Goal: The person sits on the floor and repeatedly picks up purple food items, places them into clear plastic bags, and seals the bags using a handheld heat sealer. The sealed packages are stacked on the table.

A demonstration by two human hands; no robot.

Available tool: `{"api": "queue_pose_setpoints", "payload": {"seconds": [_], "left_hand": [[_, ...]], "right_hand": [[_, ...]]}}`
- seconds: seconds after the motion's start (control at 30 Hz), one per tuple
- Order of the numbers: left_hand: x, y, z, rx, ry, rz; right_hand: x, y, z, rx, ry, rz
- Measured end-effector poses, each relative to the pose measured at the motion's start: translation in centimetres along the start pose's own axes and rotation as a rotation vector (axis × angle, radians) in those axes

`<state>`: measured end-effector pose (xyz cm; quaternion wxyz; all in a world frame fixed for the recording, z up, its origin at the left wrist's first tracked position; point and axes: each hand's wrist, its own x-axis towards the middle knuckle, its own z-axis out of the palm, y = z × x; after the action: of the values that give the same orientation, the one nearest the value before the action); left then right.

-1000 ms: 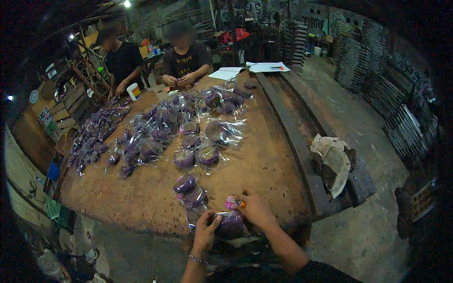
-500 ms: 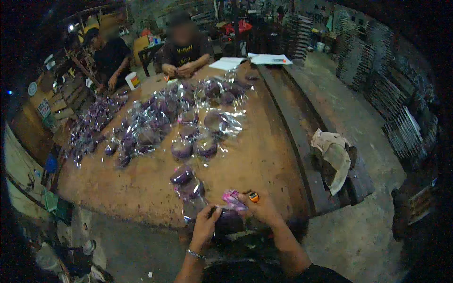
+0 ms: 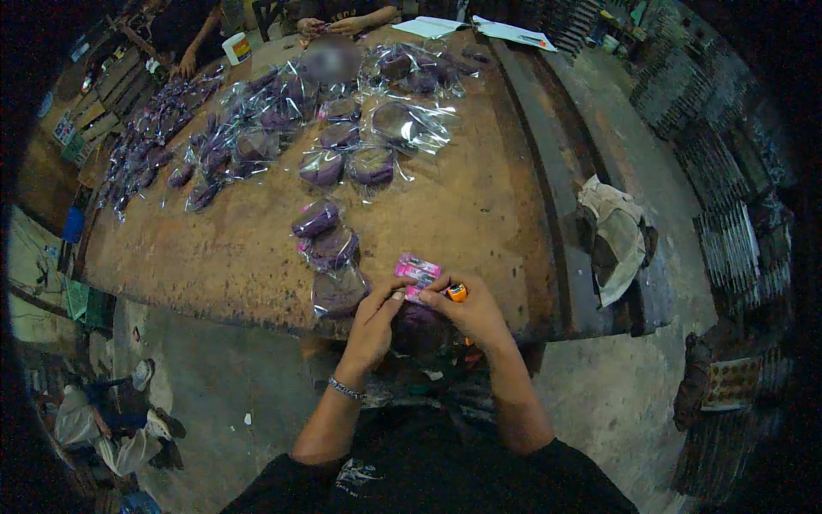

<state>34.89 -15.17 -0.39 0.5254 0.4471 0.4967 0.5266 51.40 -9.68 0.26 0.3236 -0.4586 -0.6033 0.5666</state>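
Both hands, left hand (image 3: 373, 319) and right hand (image 3: 473, 310), pinch one pink label (image 3: 417, 274) above a purple packet (image 3: 417, 324); I think it may tear if pulled unevenly.

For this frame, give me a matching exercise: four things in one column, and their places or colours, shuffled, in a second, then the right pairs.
Things:
1. pink packet
2. orange lighter
3. paper cup
4. bracelet

Places:
A. on the left wrist
B. far left edge of the table, near another person's hand
C. pinched between both hands, left hand and right hand
D. tucked against the right hand's fingers

Pairs: 1-C, 2-D, 3-B, 4-A
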Motion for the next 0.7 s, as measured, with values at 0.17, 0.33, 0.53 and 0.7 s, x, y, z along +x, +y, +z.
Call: {"api": "queue_pose_setpoints", "payload": {"seconds": [0.17, 0.33, 0.53, 0.7], "left_hand": [[-0.2, 0.2, -0.2, 0.195, -0.01, 0.02], [-0.3, 0.8, -0.1, 0.277, 0.045, 0.018], [-1.5, 3.3, 1.5, 0.649, 0.181, 0.207], [-2.1, 3.3, 3.3, 0.759, 0.231, 0.277]], "right_hand": [[0.7, -0.5, 0.0, 0.014, -0.084, 0.15], [1.7, -0.3, -0.2, 0.302, -0.037, 0.225], [2.3, -1.3, 1.4, 1.184, 0.501, 0.048], [0.0, -1.7, 4.8, 0.525, 0.497, -0.159]]}}
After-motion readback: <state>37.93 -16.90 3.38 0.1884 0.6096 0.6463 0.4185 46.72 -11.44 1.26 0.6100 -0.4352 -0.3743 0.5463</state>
